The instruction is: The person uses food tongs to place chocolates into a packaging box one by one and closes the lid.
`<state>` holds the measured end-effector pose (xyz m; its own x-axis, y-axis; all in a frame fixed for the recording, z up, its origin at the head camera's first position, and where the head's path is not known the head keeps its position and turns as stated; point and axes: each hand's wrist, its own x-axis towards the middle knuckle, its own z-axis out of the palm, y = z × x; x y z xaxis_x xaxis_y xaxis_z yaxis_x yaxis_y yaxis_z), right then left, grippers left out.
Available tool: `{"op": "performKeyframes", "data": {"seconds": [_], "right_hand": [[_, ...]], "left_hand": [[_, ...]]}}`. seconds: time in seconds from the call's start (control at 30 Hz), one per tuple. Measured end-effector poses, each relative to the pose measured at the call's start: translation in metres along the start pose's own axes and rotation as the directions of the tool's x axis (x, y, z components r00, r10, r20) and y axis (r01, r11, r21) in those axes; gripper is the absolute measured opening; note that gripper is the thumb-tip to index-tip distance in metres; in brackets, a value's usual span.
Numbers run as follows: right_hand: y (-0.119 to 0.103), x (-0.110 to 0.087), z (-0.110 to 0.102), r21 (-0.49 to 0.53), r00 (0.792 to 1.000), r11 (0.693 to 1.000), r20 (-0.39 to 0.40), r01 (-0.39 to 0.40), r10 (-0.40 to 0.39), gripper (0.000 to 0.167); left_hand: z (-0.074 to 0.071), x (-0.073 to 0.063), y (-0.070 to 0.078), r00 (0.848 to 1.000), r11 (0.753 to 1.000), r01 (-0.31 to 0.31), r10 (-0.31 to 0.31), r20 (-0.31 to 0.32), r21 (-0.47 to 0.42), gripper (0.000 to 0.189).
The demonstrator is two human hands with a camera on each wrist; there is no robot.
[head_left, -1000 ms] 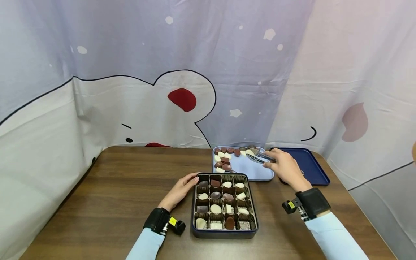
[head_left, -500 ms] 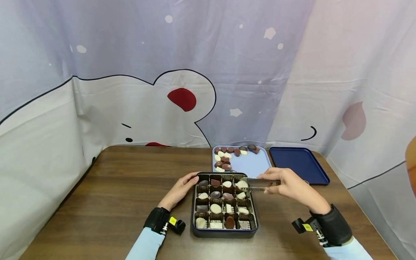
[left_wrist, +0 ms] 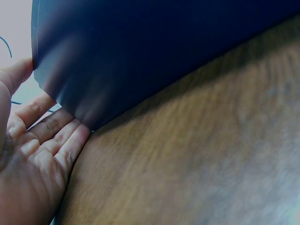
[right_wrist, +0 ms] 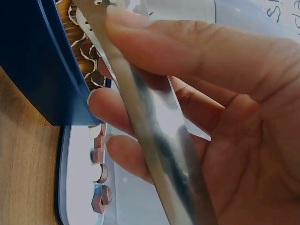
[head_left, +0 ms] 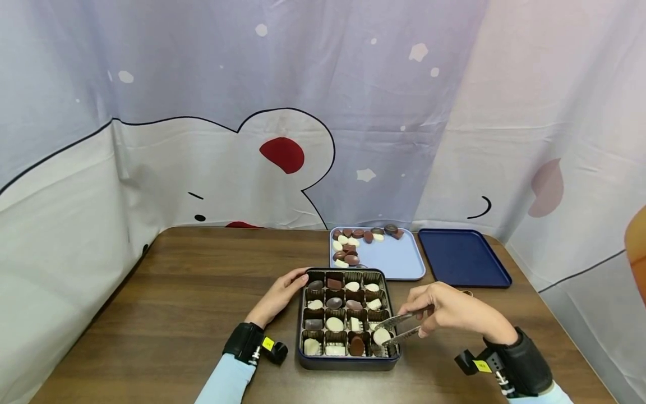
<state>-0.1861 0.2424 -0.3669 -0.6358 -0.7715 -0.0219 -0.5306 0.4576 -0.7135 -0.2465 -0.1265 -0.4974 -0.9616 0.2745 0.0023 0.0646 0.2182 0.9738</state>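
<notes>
tongs [head_left: 404,328] are sitting pinched in the right hand [head_left: 449,308], their long axis running from the fingers out to the left and slightly down toward the person, with the tips clamping a white chocolate [head_left: 381,336]. that piece is hanging over the near right corner of the chocolate box [head_left: 348,363], just left of the hand, above the last cups of the front row; whether it is already touching a paper cup, i cannot tell. the box is lying near the front edge of the tabletop [head_left: 192,292], about the middle, and the right hand is the nearer one to that corner. the left hand [head_left: 281,294] is resting on the far left corner of the box with fingers straight, gripping nothing.

the head view is showing the whole layout: the light blue tray [head_left: 398,264] of loose chocolates behind the box toward the back edge, and the dark blue tray [head_left: 461,258] beside it toward the right edge. the right wrist view is giving what that one cannot, the thumb and fingers [right_wrist: 154,42] curling round both metal blades, with the box wall and some tray chocolates behind. the left wrist view is showing only straight fingers [left_wrist: 51,126] lying against the box's dark corner on the wood.
</notes>
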Motion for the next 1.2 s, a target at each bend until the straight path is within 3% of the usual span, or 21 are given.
{"op": "performKeyframes", "data": {"seconds": [0.27,0.37,0.53,0.63,0.77,1.07,1.2], "right_hand": [[-0.003,-0.002,0.0,-0.018,0.999,0.999,0.015,-0.031,0.032,0.049],[-0.004,-0.002,-0.003,-0.078,0.999,0.996,-0.043,-0.036,0.032,0.05],[-0.004,-0.003,-0.011,-0.128,0.98,0.984,-0.171,-0.125,0.102,0.053],[-0.002,-0.004,-0.015,-0.177,0.951,0.967,-0.279,-0.185,0.131,0.055],[0.001,-0.004,-0.018,-0.214,0.895,0.933,-0.407,-0.289,0.184,0.055],[0.021,-0.001,-0.01,-0.216,0.785,0.853,-0.541,-0.476,0.302,0.06],[0.036,0.001,0.004,-0.208,0.759,0.835,-0.566,-0.51,0.323,0.06]], "left_hand": [[0.0,0.0,-0.002,1.0,1.0,0.014,-0.014,-0.001,-0.023,0.043],[0.0,0.0,-0.003,1.0,1.0,0.01,-0.01,-0.004,-0.022,0.042],[0.001,-0.001,-0.002,1.0,1.0,0.011,-0.011,-0.006,-0.023,0.043],[0.001,-0.001,-0.002,1.0,1.0,0.008,-0.008,-0.007,-0.021,0.043],[0.001,0.0,-0.002,1.0,1.0,0.002,-0.002,-0.005,-0.017,0.045],[0.0,0.0,-0.002,1.0,1.0,0.013,-0.013,-0.003,-0.019,0.043],[-0.001,0.0,-0.001,1.0,1.0,0.002,-0.002,-0.003,-0.012,0.044]]}}
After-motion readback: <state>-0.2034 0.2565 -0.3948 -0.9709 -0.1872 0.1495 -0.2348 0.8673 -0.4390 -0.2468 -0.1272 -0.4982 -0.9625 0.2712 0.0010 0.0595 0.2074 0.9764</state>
